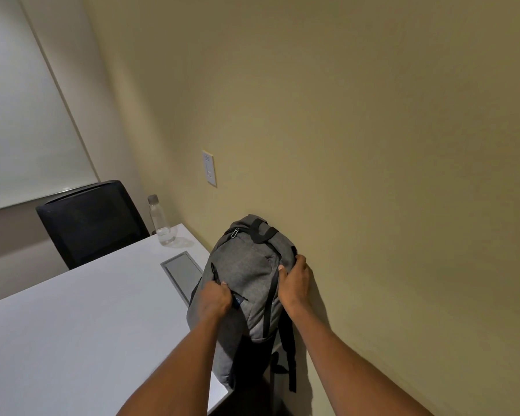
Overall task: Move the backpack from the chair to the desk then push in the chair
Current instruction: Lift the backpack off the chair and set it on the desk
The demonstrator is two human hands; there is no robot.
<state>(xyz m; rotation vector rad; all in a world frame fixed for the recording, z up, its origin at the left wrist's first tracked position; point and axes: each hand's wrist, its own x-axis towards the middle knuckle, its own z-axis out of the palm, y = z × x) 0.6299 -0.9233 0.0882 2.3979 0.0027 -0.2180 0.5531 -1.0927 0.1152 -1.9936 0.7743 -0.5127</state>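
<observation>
A grey backpack [248, 277] with black straps stands on the right end of the white desk [81, 319], against the beige wall. My left hand [213, 298] grips its left side by the front zipper. My right hand [294, 280] holds its right side near the top, fingers wrapped around the edge. One black strap hangs down past the desk's edge at the wall. A black chair [93, 220] stands behind the far side of the desk. The chair the backpack came from is out of view.
A clear plastic bottle [161, 222] stands at the desk's far corner. A grey cable hatch [182, 273] is set into the desktop just left of the backpack. A white switch plate [209, 168] is on the wall above.
</observation>
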